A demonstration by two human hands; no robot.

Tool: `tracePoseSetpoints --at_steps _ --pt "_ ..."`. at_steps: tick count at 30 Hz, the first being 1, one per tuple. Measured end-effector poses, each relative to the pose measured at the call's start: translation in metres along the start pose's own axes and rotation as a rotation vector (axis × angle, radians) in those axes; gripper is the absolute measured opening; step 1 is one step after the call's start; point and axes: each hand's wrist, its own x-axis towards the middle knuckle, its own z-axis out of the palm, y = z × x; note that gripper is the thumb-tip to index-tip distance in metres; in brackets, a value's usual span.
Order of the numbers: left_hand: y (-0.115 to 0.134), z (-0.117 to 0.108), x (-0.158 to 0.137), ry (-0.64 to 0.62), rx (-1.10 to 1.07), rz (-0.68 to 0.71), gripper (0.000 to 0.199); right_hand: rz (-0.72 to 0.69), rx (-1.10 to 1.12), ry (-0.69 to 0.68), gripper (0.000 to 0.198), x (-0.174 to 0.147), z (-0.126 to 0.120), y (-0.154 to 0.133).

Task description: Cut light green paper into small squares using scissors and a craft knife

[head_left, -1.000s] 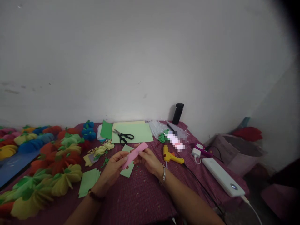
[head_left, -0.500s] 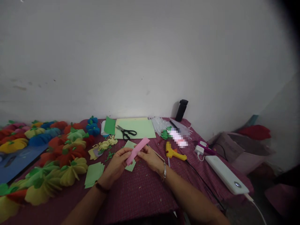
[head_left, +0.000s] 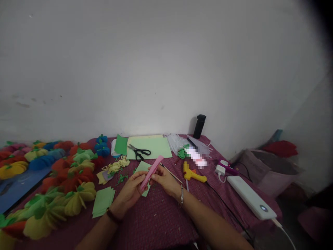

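Observation:
Both hands hold a folded pink strip (head_left: 154,169), of paper or felt, slanting up to the right above the table. My left hand (head_left: 130,189) pinches its lower end between thumb and fingers. On its right side, my right hand (head_left: 166,180) grips it with the thumb near the middle. Under the hands lies a light green sheet (head_left: 142,167), partly covered by them. A thin stick (head_left: 171,171) runs beside my right hand. Left of my left wrist is a stack of light green pieces (head_left: 104,200).
Black scissors (head_left: 139,151) rest on large pale green sheets (head_left: 158,147). A yellow glue gun (head_left: 194,174), its cord trailing, and a white power bank (head_left: 251,198) lie to the right. Colourful felt pumpkins (head_left: 73,177) crowd the left. A black bottle (head_left: 199,126) stands by the wall.
The pink strip has turned more edge-on and steeper between my fingers. Both hands keep hold of it. The whole view has shifted slightly.

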Motion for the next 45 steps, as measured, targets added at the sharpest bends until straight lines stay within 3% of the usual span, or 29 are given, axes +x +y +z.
tracePoseSetpoints --at_steps 6,11,22,28,32,34,40,45 --pt "-0.003 0.000 0.002 0.061 0.123 0.039 0.024 -0.037 -0.179 0.105 0.019 -0.001 0.007 -0.009" --pt "-0.006 -0.002 0.003 0.015 0.329 0.095 0.022 -0.065 -0.235 0.167 0.009 0.001 0.005 -0.007" --pt "-0.005 -0.004 0.006 0.004 0.430 0.071 0.021 -0.152 -0.212 0.295 0.010 0.007 -0.014 -0.026" --pt "-0.005 -0.006 0.006 0.033 0.456 0.123 0.019 -0.110 -0.216 0.223 0.011 0.008 -0.019 -0.021" --pt "-0.001 -0.010 0.008 0.124 0.527 0.237 0.019 -0.099 -0.068 0.013 0.037 0.007 -0.022 -0.023" --pt "0.000 -0.012 0.008 0.163 0.619 0.332 0.018 -0.109 -0.015 -0.003 0.042 0.007 -0.022 -0.023" --pt "0.002 -0.009 0.004 0.144 0.969 0.543 0.012 -0.153 -0.083 0.318 0.022 0.010 -0.024 -0.020" --pt "0.003 -0.004 0.003 0.046 1.163 0.632 0.012 -0.203 -0.213 0.406 0.019 0.012 -0.027 -0.018"
